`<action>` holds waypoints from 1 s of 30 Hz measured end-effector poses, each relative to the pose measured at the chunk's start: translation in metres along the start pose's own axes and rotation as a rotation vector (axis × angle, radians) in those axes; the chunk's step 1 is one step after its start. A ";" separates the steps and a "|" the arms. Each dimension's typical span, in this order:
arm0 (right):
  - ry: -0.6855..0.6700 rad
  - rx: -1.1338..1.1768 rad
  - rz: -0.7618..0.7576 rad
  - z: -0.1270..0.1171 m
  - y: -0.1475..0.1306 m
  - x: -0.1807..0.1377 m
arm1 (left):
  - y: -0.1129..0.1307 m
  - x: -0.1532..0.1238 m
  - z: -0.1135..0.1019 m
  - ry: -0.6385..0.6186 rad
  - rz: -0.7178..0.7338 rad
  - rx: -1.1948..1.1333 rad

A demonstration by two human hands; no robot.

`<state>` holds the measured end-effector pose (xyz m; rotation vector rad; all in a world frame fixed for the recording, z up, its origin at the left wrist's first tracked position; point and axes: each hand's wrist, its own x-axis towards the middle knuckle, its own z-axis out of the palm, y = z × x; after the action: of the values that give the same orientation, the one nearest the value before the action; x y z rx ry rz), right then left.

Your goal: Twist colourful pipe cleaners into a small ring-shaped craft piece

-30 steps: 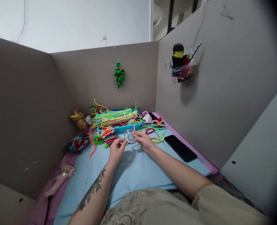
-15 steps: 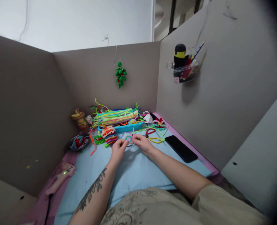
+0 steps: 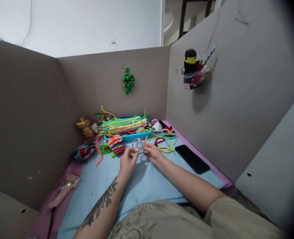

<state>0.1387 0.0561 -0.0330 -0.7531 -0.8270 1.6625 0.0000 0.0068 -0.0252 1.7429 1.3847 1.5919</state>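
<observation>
A small round pipe-cleaner piece (image 3: 139,145), purple outside with teal and pink rings, is held up between both hands above the blue mat (image 3: 137,186). My left hand (image 3: 127,162) pinches its lower left edge with fingers closed. My right hand (image 3: 153,153) pinches its right side. Behind them a blue tray (image 3: 129,136) holds a bundle of neon pipe cleaners (image 3: 122,124).
Finished woven pieces (image 3: 115,144) and loose pipe cleaners (image 3: 165,143) lie near the tray. A black phone (image 3: 192,158) rests at the right, a metal dish (image 3: 82,152) and a pink glue gun (image 3: 63,191) at the left. Cardboard walls enclose the desk; a green ornament (image 3: 128,80) hangs at the back.
The round piece has turned slightly in my fingers and both hands shifted a little; my left fingers moved closer under it. The view tilted a bit.
</observation>
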 end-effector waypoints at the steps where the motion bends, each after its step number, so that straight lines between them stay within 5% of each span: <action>1: 0.003 0.029 0.024 0.001 0.001 0.000 | 0.000 -0.002 0.002 -0.035 0.002 -0.003; 12: -0.074 -0.037 0.014 0.008 0.011 -0.007 | 0.001 0.000 0.007 -0.062 -0.219 -0.427; 20: 0.031 -0.729 -0.547 0.015 0.012 -0.026 | 0.002 0.006 0.001 0.130 -0.299 -0.538; 30: 0.041 -0.892 -0.607 0.017 0.024 -0.018 | 0.009 -0.002 0.009 -0.001 -0.328 -0.596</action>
<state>0.1159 0.0319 -0.0417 -0.9845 -1.6092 0.6904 0.0125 0.0039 -0.0215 1.1052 0.9853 1.5961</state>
